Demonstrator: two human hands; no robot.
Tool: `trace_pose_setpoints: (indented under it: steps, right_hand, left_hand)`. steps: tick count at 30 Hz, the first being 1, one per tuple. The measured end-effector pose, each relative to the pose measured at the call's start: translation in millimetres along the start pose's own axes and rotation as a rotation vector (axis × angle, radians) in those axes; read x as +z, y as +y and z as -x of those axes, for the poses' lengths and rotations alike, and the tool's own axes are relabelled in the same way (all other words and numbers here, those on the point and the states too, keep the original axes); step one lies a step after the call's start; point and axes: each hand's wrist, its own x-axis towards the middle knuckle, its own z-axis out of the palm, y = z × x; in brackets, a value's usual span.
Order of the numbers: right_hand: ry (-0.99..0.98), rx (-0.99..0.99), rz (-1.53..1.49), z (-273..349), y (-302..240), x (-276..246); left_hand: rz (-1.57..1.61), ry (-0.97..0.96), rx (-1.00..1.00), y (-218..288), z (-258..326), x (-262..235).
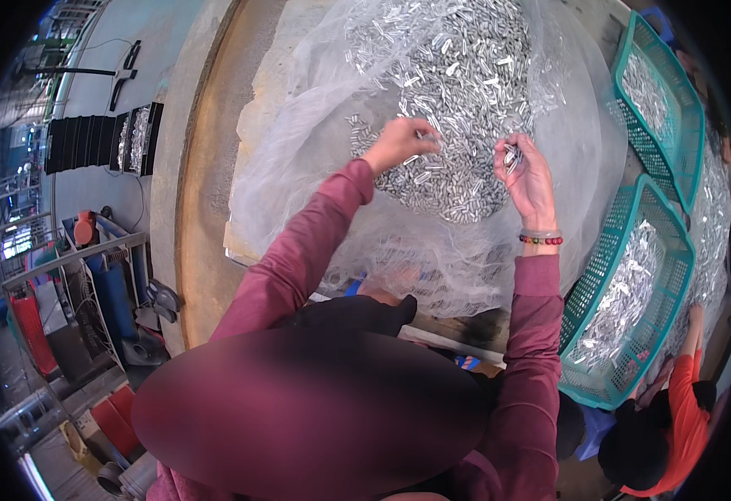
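A heap of small silver metal pieces (449, 179) lies on white mesh netting (290, 184) in front of me. My left hand (403, 142) is over the left side of the heap, its fingers curled together at the tips. Whatever may be between those fingertips is too small to make out. On the heap's right side my right hand (528, 175) is turned partly palm up. Its fingers curl around several small metal pieces (512, 157). Beaded bracelets circle the right wrist.
Two green plastic baskets (578, 330) with silver pieces stand to the right. Beyond them a person in orange (687, 417) reaches toward another silver heap (712, 225). A row of black trays (81, 144) is at the far left, above a rack (73, 267) with assorted items.
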Motion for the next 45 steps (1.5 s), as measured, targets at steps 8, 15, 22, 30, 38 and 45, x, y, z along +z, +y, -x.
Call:
trace_pose_setpoints:
  steps: [8, 15, 22, 30, 38, 45]
  right_hand:
    - [0.058, 0.208, 0.901, 4, 24, 9]
    - [-0.012, -0.119, 1.246, 7, 52, 27]
    - [-0.091, -0.204, 2.034, 4, 111, 62]
    - [0.106, -0.254, 1.131, 3, 71, 47]
    - [0.014, 0.089, -0.103, 39, 18, 28]
    - [-0.272, 0.112, 0.059, 47, -6, 19]
  left_hand:
    - [0.734, -0.167, -0.126, 35, 32, -34]
    - [0.622, -0.025, -0.159, 28, 20, -27]
    - [1.169, -0.128, -0.279, 28, 18, -30]
    - [0.370, 0.083, -0.126, 15, 28, -35]
    - [-0.521, 0.068, -0.053, -11, 14, 0]
    - [0.101, -0.093, -0.085, 2, 13, -8]
